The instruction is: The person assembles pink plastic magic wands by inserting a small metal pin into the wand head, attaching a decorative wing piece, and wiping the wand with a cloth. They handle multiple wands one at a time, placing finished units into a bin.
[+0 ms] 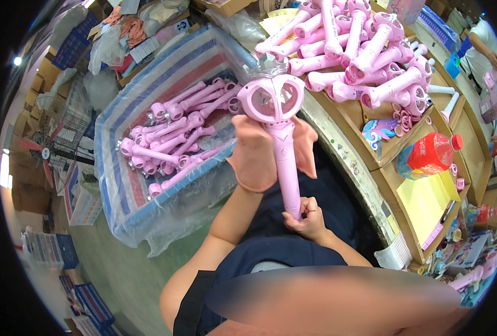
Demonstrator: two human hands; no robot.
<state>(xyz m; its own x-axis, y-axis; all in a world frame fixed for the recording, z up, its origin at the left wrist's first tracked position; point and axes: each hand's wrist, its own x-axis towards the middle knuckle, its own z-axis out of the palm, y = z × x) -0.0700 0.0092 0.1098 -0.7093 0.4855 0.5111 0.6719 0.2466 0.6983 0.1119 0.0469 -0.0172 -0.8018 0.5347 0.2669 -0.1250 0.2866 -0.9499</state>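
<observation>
Near the middle of the view, a pink wand (286,162) stands nearly upright, its crowned, windowed head toward 12 o'clock and its handle end toward 5. The right hand (310,219) grips that lower end, fingers curled around it. From 7 o'clock the left forearm (229,224) runs up into a peach-coloured cloth (254,157), which shows on both sides of the upper handle; the left hand is hidden by it, so I cannot tell whether it is open or closed.

At 10 o'clock, a blue-edged striped bin (119,215) lined with clear plastic holds a heap of similar wands (189,126). Between 1 and 2 o'clock, more pink wands (366,53) are piled on the table (343,145). A blue-and-purple wing piece (378,133) lies between 2 and 3. At 3, a red-labelled bottle (427,155) lies on its side beside yellow paper (422,201), with a dark pen (448,211) just beyond.
</observation>
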